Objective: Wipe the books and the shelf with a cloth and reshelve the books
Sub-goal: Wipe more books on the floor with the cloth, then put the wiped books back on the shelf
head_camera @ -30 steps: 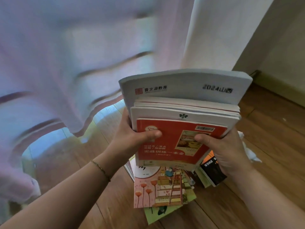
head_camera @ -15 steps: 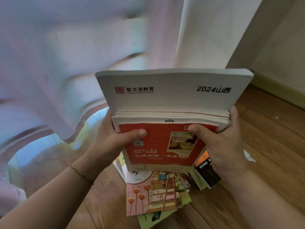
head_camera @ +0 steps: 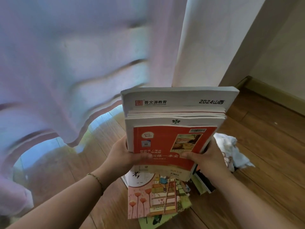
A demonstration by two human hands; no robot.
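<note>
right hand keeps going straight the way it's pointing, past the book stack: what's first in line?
The right hand grips the book stack and points up and away toward the white curtain. Nothing shows between them, so probably the curtain first, though depth is unclear. The crumpled cloth lies to its right, out of line.

Soft daylight glowing through the curtain, curtain heavily motion-blurred left of the sharp book stack, pale sheen on floorboards beneath curtain, wide-angle bending at edges.
</note>
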